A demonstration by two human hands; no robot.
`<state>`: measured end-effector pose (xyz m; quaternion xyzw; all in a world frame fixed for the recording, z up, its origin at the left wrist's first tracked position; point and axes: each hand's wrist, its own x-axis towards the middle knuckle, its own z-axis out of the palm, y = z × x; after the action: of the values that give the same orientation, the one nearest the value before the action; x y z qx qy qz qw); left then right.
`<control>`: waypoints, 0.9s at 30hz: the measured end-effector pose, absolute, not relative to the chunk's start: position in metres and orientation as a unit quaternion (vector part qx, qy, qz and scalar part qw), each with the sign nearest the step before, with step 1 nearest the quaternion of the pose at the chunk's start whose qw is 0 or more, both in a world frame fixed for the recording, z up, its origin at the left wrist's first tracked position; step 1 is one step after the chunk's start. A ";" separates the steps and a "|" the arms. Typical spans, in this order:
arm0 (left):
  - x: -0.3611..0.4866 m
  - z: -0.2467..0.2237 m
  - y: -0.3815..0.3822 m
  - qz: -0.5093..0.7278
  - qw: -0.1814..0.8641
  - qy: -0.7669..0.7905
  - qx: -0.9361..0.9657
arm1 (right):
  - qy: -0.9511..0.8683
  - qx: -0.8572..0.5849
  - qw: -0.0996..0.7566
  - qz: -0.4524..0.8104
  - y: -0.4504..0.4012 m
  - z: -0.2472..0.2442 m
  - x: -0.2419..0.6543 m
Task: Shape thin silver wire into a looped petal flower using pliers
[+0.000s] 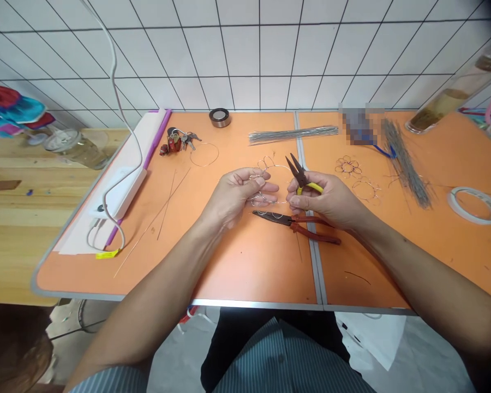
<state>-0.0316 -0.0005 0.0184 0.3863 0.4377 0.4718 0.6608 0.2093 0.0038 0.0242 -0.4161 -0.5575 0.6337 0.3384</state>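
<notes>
Between my hands is a thin wire ring with loops bent like petals (265, 162). My left hand (245, 192) pinches its looped side between thumb and fingers. My right hand (321, 197) holds small pliers with yellow handles (298, 170), their dark jaws pointing up and left; its fingertips are at the right side of the wire ring, and whether they touch it I cannot tell. Just below lies a larger pair of pliers with red handles (315, 233), jaws to the left. Finished-looking wire flowers (347, 165) rest right of my right hand.
A bundle of straight wires (293, 134) lies at the back, another bundle (407, 164) to the right. Around them are black tape (220, 117), keys (182, 140), a white tape roll (474, 206), a glass jar (437, 103) and a power strip (125, 191) with a white cable.
</notes>
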 end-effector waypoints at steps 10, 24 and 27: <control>-0.028 0.016 -0.003 0.456 0.704 0.416 0.352 | -0.563 -0.411 0.393 0.599 0.003 0.021 0.205; -0.028 0.016 -0.006 0.454 0.668 0.430 0.403 | -0.535 -0.415 0.428 0.599 0.009 0.016 0.211; -0.028 0.016 -0.006 0.447 0.686 0.413 0.399 | -0.543 -0.422 0.435 0.581 0.010 0.016 0.212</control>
<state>-0.0283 -0.0059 0.0158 0.3994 0.4126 0.4468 0.6860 0.2124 0.0104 0.0159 -0.4224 -0.5433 0.5810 0.4346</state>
